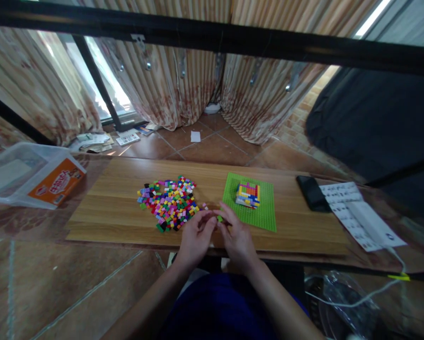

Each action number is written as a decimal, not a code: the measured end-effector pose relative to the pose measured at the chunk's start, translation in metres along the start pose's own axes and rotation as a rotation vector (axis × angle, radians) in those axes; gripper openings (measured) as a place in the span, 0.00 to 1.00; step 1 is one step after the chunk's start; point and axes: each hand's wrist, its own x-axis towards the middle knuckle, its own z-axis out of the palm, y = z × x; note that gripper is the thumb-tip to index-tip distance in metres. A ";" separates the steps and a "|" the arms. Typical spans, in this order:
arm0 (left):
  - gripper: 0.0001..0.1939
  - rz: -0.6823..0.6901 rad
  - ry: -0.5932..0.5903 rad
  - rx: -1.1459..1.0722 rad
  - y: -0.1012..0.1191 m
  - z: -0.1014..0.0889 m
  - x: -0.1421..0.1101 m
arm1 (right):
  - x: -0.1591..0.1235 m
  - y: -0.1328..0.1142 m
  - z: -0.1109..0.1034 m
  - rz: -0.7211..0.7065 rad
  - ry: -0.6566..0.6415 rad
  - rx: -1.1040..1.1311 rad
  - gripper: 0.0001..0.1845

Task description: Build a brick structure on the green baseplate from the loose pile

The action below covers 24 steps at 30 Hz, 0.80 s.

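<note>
Above the front part of the wooden board, my two hands meet. A small green toy brick (219, 218) shows at the fingertips of my right hand (238, 236), whose fingers are closed on it. My left hand (197, 234) is curled beside it, thumb and fingers pinched together; what lies between them is too small to make out. To the left spreads a loose pile of many-coloured toy bricks (171, 200). On the right, a green baseplate (265, 218) carries a blocky build of coloured bricks (248, 195), just beyond my right hand.
The wooden board (106, 208) lies along the low table. At the far left stands a clear plastic bin (61, 153) with an orange label. A black phone (313, 193) and a printed sheet (343, 193) with a white device and cable (373, 224) are at the right.
</note>
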 end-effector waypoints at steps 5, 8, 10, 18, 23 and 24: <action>0.14 -0.181 -0.014 -0.176 0.015 0.017 0.007 | -0.003 0.002 -0.010 -0.092 0.022 -0.128 0.28; 0.14 -0.243 -0.002 -0.207 0.017 0.025 0.009 | -0.006 0.010 -0.013 -0.130 0.049 -0.166 0.28; 0.14 -0.276 0.003 -0.220 0.015 0.031 0.011 | -0.008 0.017 -0.014 -0.143 0.064 -0.170 0.29; 0.10 -0.255 0.105 -0.157 0.004 0.062 0.040 | -0.009 0.044 -0.033 -0.066 0.295 -0.173 0.22; 0.08 -0.222 0.131 -0.140 -0.003 0.085 0.059 | -0.009 0.056 -0.065 0.028 0.415 -0.138 0.17; 0.08 -0.215 0.136 -0.136 -0.005 0.088 0.061 | -0.009 0.058 -0.071 0.043 0.428 -0.138 0.16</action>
